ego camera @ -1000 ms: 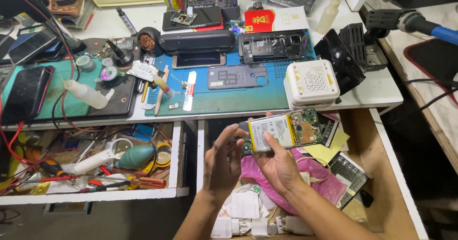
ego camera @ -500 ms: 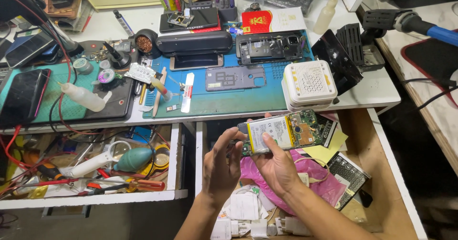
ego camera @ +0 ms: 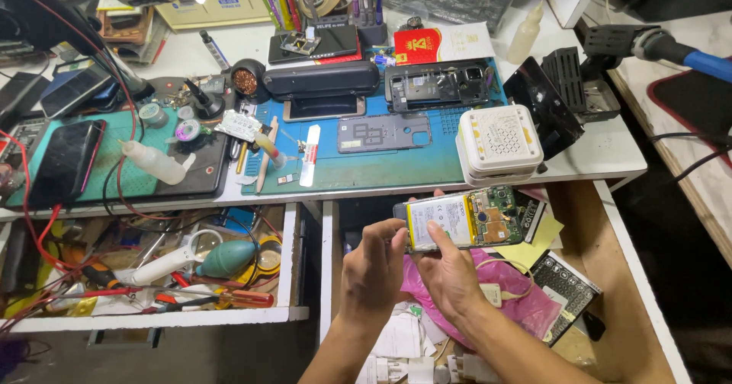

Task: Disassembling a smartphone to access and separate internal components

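Nearest the camera, the left hand (ego camera: 371,271) and the right hand (ego camera: 450,271) rise together over the open drawer (ego camera: 619,277), both pinching an opened phone (ego camera: 467,220) — left fingertips curled on its near-left end, the right thumb pressed flat on the pale battery (ego camera: 441,222). The phone's long axis runs left to right, just above the fingers, circuit board (ego camera: 499,215) toward the right. Beyond it sit the white box (ego camera: 499,141) and the blue work mat (ego camera: 381,163).

White workbench (ego camera: 595,155), 2 open drawers (ego camera: 297,254) beneath, grey floor (ego camera: 191,353).
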